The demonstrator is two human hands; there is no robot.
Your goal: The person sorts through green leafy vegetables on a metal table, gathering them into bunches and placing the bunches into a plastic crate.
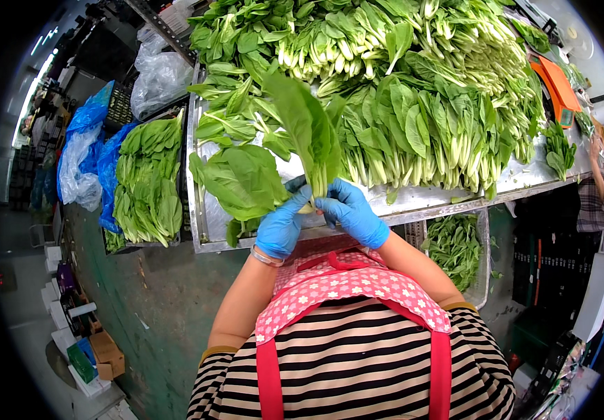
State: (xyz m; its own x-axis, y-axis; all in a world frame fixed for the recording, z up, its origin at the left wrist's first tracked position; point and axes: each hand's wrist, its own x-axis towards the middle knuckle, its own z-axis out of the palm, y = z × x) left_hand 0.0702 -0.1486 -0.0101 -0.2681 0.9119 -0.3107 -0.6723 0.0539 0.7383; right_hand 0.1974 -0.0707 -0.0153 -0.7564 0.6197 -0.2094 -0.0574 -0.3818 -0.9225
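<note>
Both of my hands wear blue gloves and meet at the metal table's near edge. In my left hand (280,225) is a small bunch of leafy greens (307,129), upright, with pale stem ends low between the hands. The fingers of my right hand (353,213) close on the stem bases from the other side. One broad leaf (242,180) leans left beside my left hand. Beyond my hands, a large heap of leafy greens (421,122) covers most of the table (403,204), stems largely facing me. Some fingertips are hidden behind the stems.
Left of the table stands a crate of leafy greens (149,182) with blue plastic (109,178) beside it. A basket with loose leaves (485,231) sits below the table on the right. An orange scale (559,91) and another person's arm (597,161) are at far right.
</note>
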